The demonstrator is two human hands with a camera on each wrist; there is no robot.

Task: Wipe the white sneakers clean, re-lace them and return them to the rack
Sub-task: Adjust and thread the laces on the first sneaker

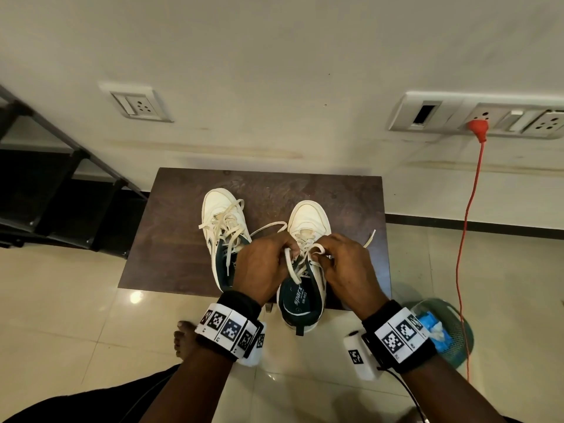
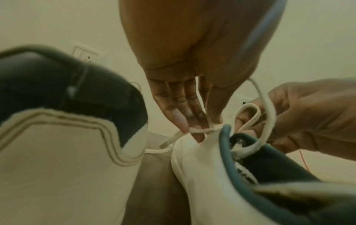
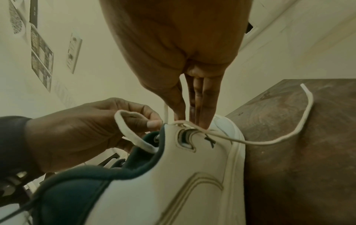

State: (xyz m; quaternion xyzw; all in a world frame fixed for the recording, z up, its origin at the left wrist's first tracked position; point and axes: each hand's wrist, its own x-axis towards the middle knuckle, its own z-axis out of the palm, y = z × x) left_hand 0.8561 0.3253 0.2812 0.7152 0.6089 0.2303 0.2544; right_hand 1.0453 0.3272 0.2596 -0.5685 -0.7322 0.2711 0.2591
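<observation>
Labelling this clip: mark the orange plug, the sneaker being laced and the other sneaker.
orange plug (image 1: 478, 127): head view, on its body at the wall socket.
sneaker being laced (image 1: 309, 217): head view, on its white toe cap.
other sneaker (image 1: 217, 204): head view, on its white toe.

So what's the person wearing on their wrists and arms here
Both forearms are bare, with no sleeves. Each wrist has a black band carrying a row of white tiles printed with black square codes: left wristband, right wristband. A white boxy camera unit with its own code tile hangs under the right wrist, trailing a thin black cable.
</observation>
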